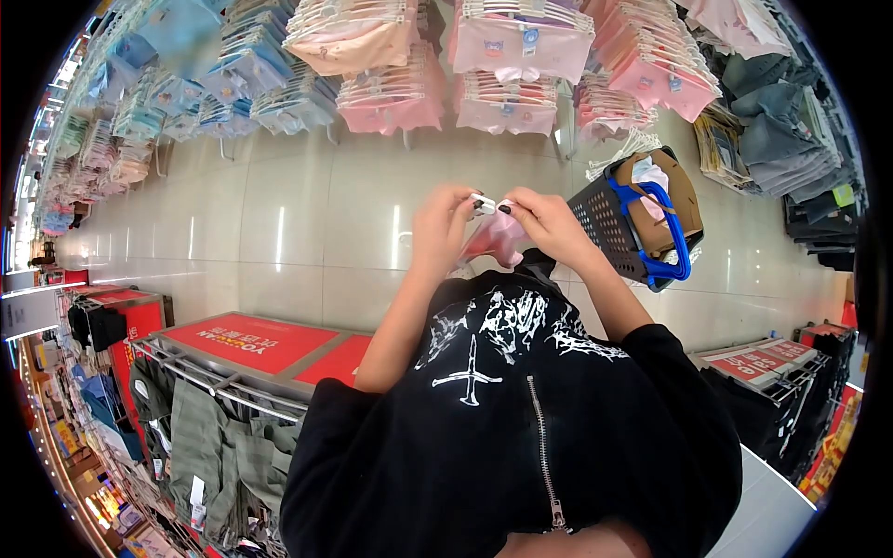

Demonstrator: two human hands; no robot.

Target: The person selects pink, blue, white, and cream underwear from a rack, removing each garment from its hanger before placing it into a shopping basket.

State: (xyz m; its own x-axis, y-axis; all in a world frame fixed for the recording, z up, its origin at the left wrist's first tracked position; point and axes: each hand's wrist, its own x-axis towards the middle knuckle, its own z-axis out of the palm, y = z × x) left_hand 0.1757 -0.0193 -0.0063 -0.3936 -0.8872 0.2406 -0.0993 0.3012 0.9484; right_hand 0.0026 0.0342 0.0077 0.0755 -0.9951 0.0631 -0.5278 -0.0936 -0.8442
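Note:
In front of my chest, my left hand (445, 228) pinches a small white plastic piece (483, 204) that looks like the clip end of a hanger. My right hand (551, 225) is closed in a pinch just beside it, thumb against finger, and what lies between those fingertips is too small to make out. A pink garment (499, 238) hangs below and between both hands. Its lower part drops behind my black top.
To my right stands a dark basket (595, 216) with blue handles (672, 242), holding a cardboard box (686, 200) and pale cloth. White hangers (625, 149) lie by it. Racks of pink underwear (521, 42) and blue underwear (246, 60) line the far side. Clothes racks with red signs (244, 339) stand nearer.

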